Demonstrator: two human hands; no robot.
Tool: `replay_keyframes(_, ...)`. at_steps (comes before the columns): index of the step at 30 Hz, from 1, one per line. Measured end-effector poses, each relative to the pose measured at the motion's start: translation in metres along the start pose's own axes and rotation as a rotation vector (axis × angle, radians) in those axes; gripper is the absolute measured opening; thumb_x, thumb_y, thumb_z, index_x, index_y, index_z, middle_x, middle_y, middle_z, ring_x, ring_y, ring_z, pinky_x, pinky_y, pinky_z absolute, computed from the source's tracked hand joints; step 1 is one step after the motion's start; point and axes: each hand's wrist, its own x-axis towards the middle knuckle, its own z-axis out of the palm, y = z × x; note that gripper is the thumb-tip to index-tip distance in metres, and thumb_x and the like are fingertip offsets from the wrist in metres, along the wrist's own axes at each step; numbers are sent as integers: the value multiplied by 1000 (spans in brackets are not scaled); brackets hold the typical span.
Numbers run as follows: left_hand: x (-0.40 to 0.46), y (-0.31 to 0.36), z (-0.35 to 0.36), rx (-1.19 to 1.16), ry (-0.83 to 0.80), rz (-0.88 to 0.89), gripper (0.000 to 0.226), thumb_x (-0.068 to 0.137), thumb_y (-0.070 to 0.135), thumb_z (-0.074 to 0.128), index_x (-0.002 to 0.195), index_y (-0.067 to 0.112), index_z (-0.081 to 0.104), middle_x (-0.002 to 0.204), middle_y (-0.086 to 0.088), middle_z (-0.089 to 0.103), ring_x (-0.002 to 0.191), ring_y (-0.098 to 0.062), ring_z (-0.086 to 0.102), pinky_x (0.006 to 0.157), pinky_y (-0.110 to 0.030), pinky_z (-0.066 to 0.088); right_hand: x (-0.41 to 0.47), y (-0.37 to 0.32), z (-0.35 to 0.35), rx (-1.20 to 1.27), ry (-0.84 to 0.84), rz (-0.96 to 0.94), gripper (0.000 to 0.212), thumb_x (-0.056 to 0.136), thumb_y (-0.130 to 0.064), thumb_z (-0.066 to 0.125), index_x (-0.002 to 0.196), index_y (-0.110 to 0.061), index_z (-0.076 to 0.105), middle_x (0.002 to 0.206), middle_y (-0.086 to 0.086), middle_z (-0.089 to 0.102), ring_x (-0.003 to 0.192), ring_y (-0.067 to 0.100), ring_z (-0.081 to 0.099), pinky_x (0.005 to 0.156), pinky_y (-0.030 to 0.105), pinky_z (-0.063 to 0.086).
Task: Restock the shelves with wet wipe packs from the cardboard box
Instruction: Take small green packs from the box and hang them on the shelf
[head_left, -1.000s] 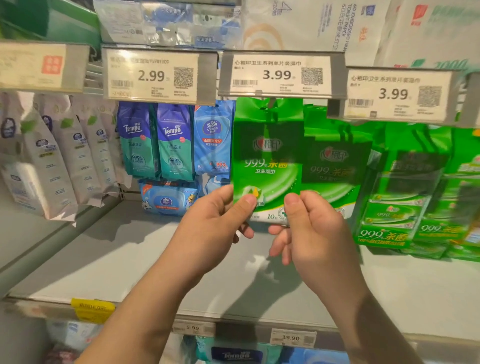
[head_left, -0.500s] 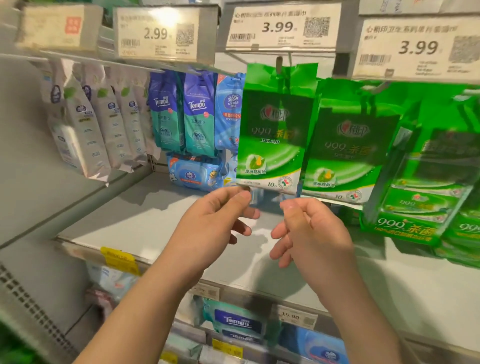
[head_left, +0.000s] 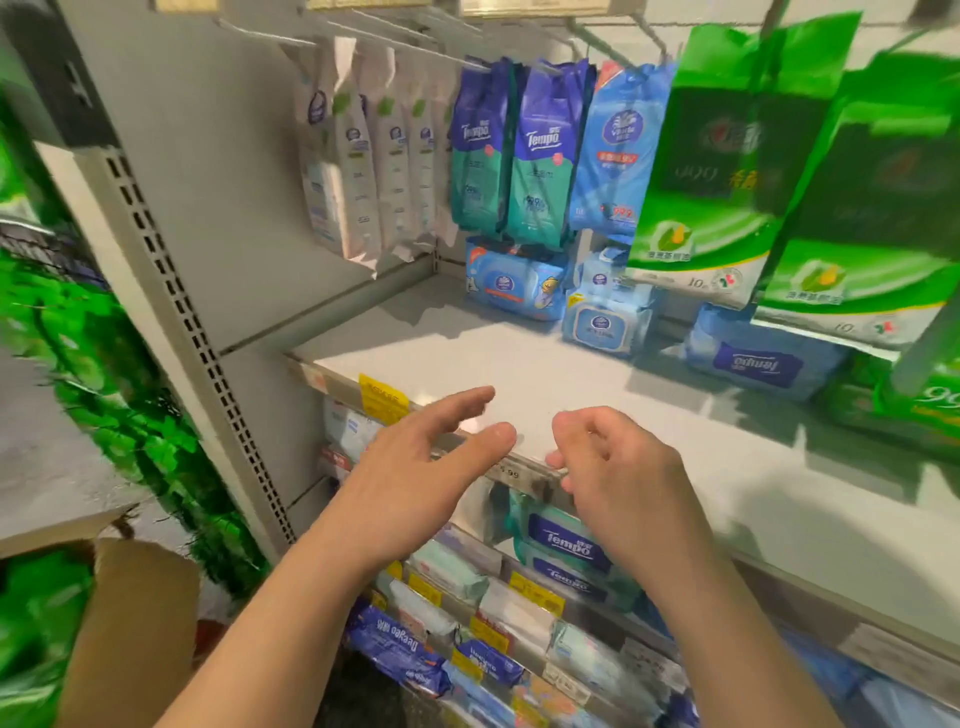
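Fingers (head_left: 467, 402) of both hands: loosely spread, nothing held, above the shelf (head_left: 701, 467) front edge. Cardboard box (head_left: 130, 623): low and to the left of the shelf, contents unseen. Left hand (head_left: 415, 483) judged nearer; right hand (head_left: 618, 478) farther. Green packs (head_left: 727, 171) hung above the shelf.

A grey metal shelf (head_left: 597, 384) is fixed to a perforated upright (head_left: 171, 291); yellow price tags (head_left: 383, 399) are clipped along its front edge.
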Motion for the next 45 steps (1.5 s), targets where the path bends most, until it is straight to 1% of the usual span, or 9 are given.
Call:
replay_keyframes(7, -90, -59, -89, 334, 214, -75, 87, 71, 87, 31, 148, 45, 34, 151, 20, 36, 145, -6, 19, 121, -37, 21, -52, -56, 85, -270, -265, -188, 54, 98, -64, 42, 146, -43, 52, 148, -21, 53, 138, 7, 48, 113, 26, 35)
replay_keyframes(14, -223, -129, -188, 527, 464, -371, 100, 67, 93, 16, 151, 40, 29, 161, 16, 22, 151, -10, 6, 121, -47, 20, -130, -125, 202, -409, -539, -318, 66, 97, -67, 41, 157, -40, 35, 165, -16, 26, 152, 12, 30, 123, 29, 19)
replay_keyframes(18, -298, -159, -230, 488, 533, -481, 98, 69, 92, 17, 150, 39, 29, 159, 17, 25, 149, -9, 11, 121, -45, 20, -176, -159, 259, -414, -672, -372, 92, 74, -87, 23, 156, -47, 32, 165, -16, 27, 152, 18, 31, 124, 38, 25)
replay_keyframes(26, -386, -191, -282, 378, 704, -625, 99, 68, 90, 21, 149, 34, 35, 153, 11, 37, 141, -13, 28, 117, -36, 26, -232, -208, 337, -440, -833, -473, 91, 74, -86, 23, 155, -47, 34, 142, 8, 61, 133, 25, 54, 109, 35, 41)
replay_keyframes(30, -393, -205, -298, 285, 703, -685, 95, 72, 92, 23, 151, 40, 29, 155, 15, 32, 143, -13, 23, 116, -40, 26, -228, -223, 365, -450, -861, -486, 73, 91, -76, 33, 157, -44, 30, 149, -1, 55, 132, 19, 53, 103, 33, 41)
replay_keyframes(33, -387, -221, -313, 245, 702, -732, 90, 73, 90, 27, 150, 43, 28, 155, 15, 32, 143, -11, 22, 115, -41, 27, -212, -227, 390, -407, -882, -471, 68, 96, -70, 37, 158, -43, 30, 112, 0, 67, 89, 2, 55, 85, 27, 39)
replay_keyframes(36, -372, -241, -335, 222, 725, -760, 90, 73, 90, 31, 149, 43, 31, 153, 16, 35, 142, -10, 29, 115, -41, 31, -191, -227, 421, -397, -889, -445, 66, 97, -68, 41, 157, -42, 32, 112, 1, 70, 64, 4, 47, 74, 26, 37)
replay_keyframes(41, -336, -263, -375, 243, 766, -810, 100, 65, 96, 29, 148, 41, 35, 151, 17, 42, 140, -9, 37, 114, -44, 35, -147, -225, 470, -397, -952, -442, 66, 97, -64, 49, 157, -40, 34, 143, -2, 59, 115, 18, 60, 92, 29, 46)
replay_keyframes(45, -314, -279, -396, 235, 800, -846, 97, 65, 95, 30, 146, 42, 38, 148, 15, 46, 137, -8, 40, 112, -43, 37, -122, -230, 505, -376, -970, -481, 62, 98, -59, 52, 154, -34, 40, 138, -3, 61, 121, 19, 58, 95, 30, 44)
